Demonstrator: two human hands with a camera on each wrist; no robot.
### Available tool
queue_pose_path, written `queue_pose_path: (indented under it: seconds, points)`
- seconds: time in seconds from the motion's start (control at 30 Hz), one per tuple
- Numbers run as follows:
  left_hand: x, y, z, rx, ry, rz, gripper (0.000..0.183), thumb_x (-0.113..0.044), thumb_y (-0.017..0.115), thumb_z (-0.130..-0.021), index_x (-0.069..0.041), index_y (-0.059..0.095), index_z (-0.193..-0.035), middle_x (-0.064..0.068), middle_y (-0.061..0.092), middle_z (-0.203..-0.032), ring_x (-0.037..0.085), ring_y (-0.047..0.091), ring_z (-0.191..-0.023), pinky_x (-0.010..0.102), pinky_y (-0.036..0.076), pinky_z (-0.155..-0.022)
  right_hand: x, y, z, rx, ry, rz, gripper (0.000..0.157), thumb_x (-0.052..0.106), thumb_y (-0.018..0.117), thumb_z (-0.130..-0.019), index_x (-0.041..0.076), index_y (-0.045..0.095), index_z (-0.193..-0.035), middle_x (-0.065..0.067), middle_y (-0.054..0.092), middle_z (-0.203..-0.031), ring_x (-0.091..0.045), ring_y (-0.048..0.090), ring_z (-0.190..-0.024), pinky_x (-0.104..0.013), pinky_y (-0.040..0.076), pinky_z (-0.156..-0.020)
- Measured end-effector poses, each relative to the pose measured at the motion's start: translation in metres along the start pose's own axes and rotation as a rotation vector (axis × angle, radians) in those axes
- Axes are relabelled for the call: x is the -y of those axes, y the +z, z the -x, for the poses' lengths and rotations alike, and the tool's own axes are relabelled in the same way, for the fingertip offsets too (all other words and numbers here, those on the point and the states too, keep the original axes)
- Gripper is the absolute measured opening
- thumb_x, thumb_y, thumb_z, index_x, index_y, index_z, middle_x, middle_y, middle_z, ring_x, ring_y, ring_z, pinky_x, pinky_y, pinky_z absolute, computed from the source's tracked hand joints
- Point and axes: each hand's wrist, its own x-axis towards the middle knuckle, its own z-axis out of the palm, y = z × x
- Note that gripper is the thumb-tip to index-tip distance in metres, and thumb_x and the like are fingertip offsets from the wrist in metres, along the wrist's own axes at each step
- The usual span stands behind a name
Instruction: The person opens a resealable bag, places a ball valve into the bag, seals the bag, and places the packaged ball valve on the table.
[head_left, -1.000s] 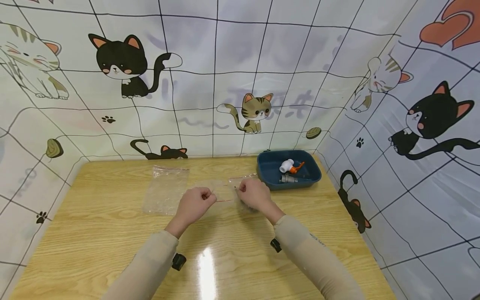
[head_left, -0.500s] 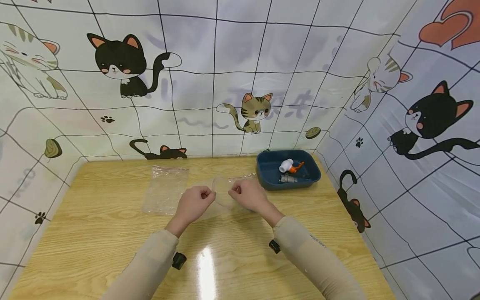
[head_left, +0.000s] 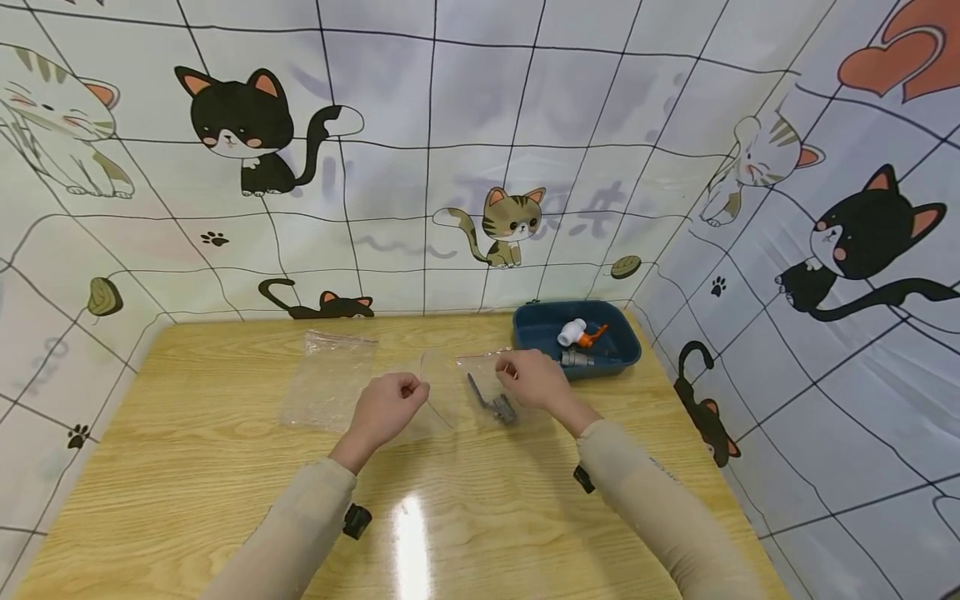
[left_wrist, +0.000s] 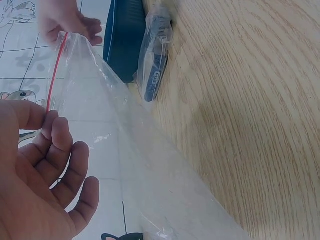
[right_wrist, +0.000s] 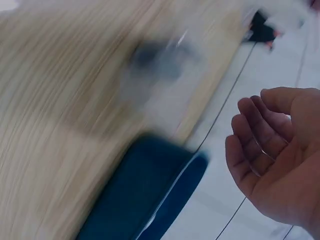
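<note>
My left hand (head_left: 387, 408) pinches the red-striped edge of a clear zip bag (left_wrist: 145, 165). The bag slants down from the fingertips and shows nothing inside. My right hand (head_left: 534, 379) hangs over the table in front of the blue tray (head_left: 528, 362), its fingers loosely curled around nothing, as the right wrist view (right_wrist: 275, 145) also shows. Between the hands lies a second clear bag (head_left: 480, 364) with a blue-handled metal valve (head_left: 502, 408) in it. A third, flat clear bag (head_left: 322, 383) is left of my left hand.
Inside the tray at the back right are a white plastic valve with an orange handle (head_left: 573, 333) and a grey metal fitting (head_left: 576, 358). A cat-printed sheet (head_left: 390, 200) surrounds the wooden table (head_left: 225, 467) at the back and sides.
The right hand has come off the zip bag and shifted right toward the tray, uncovering the bagged valve. The left hand stays in place, still pinching the bag.
</note>
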Motion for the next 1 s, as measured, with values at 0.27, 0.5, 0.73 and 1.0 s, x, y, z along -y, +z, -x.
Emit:
queue_pose_path:
  seconds: [0.27,0.5,0.73,1.0]
  points:
    - [0.001,-0.001,-0.001,0.002,0.004,0.009,0.029,-0.031,0.054,-0.097,-0.011,0.067,-0.079,-0.002,0.051,-0.06,0.013,0.036,-0.051,0.028,0.031,-0.051,-0.078,-0.017,-0.005,0.0,0.206,0.196,0.025,0.019,0.056,-0.098,0.012,0.067,-0.12,-0.011,0.069,-0.112,-0.027,0.067,-0.085,-0.044,0.053,-0.069]
    - [-0.001,-0.001,-0.001,-0.004,0.009,0.021,0.03,-0.03,0.054,-0.097,-0.014,0.065,-0.075,-0.002,0.05,-0.059,0.013,0.035,-0.05,0.027,0.031,-0.051,-0.112,-0.018,-0.003,0.057,0.392,0.163,0.024,0.022,0.048,-0.101,0.006,0.065,-0.105,-0.016,0.068,-0.095,-0.028,0.061,-0.071,-0.043,0.047,-0.062]
    - [0.0,-0.001,-0.002,-0.006,0.008,0.031,0.031,-0.031,0.053,-0.097,-0.015,0.064,-0.073,-0.003,0.049,-0.058,0.012,0.035,-0.049,0.027,0.031,-0.051,-0.115,-0.018,-0.007,0.14,0.427,0.072,0.028,0.021,0.042,-0.101,0.006,0.063,-0.111,-0.013,0.063,-0.089,-0.026,0.054,-0.068,-0.039,0.041,-0.063]
    - [0.001,-0.002,-0.002,-0.005,-0.002,0.036,0.031,-0.03,0.053,-0.098,-0.013,0.064,-0.075,-0.004,0.047,-0.057,0.011,0.033,-0.049,0.026,0.03,-0.05,-0.107,-0.013,-0.018,0.111,0.371,0.079,0.032,0.024,0.048,-0.1,0.01,0.066,-0.123,-0.02,0.066,-0.116,-0.034,0.063,-0.086,-0.046,0.049,-0.07]
